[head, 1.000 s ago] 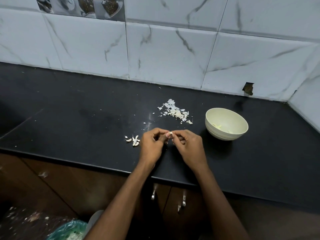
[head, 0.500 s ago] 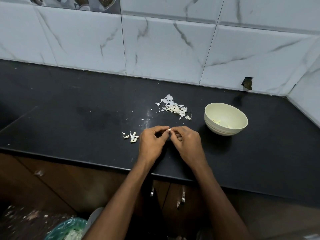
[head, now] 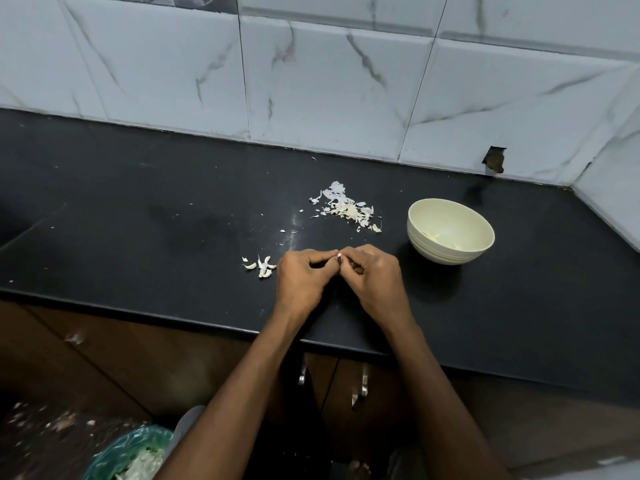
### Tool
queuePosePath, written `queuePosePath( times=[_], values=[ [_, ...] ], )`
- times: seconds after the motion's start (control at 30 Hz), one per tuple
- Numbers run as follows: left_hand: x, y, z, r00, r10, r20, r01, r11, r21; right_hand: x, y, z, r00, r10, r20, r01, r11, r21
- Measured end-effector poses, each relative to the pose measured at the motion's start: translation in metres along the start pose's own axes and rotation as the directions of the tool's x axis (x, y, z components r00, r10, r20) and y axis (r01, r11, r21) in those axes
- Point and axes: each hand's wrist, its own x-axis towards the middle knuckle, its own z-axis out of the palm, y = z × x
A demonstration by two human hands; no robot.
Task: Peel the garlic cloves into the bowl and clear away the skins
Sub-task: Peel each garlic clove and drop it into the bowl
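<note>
Here, over the front edge of a black counter [head: 145, 216], I have both hands brought together on a single garlic clove [head: 339, 255], of which only a small pale tip shows between the fingertips. My left hand [head: 300, 280] pinches the clove from its side, fingers curled in; my right hand [head: 375, 280] pinches it from the other, thumb and forefinger closed at the tip. I judge this to be the peeling step, mid-clove, though whether the skin has begun to lift is too small to tell. Just left of my left hand lie a few more cloves [head: 262, 266], seemingly unpeeled. A heap of skins [head: 348, 208] sits farther back, between my hands and the wall, and the cream bowl [head: 451, 231] stands to the right, near the right hand, with a few pale pieces inside. The next move, as I read it, calls for stripping the skin free, dropping the bare clove into the bowl, and reaching left for another. A green-lined bin [head: 131, 455] waits below the counter for the skins.
</note>
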Motion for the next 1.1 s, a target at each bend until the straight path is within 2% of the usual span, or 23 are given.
queuePosePath(
  times=[0.43,0.6,0.73,0.9,1.1],
  values=[
    [-0.002,0.000,-0.004,0.997,-0.047,0.065,0.051,0.997,-0.061,0.000,-0.001,-0.001,0.999,0.048,0.006,-0.048,0.997,0.062],
    [-0.005,0.005,-0.004,0.994,-0.017,0.109,0.034,0.988,-0.151,0.002,-0.002,-0.009,0.985,0.174,-0.011,-0.165,0.953,0.255],
    [-0.005,0.009,-0.005,0.989,-0.066,0.133,0.104,0.947,-0.303,0.002,0.000,-0.010,0.971,0.236,0.051,-0.235,0.877,0.420],
    [-0.004,0.006,-0.004,0.993,-0.007,0.116,0.033,0.974,-0.224,0.001,-0.003,-0.010,0.961,0.271,0.045,-0.263,0.857,0.443],
    [-0.003,0.001,0.000,0.999,0.052,0.007,-0.051,0.990,-0.135,-0.001,-0.002,-0.007,0.951,0.309,-0.024,-0.270,0.866,0.421]
  ],
)
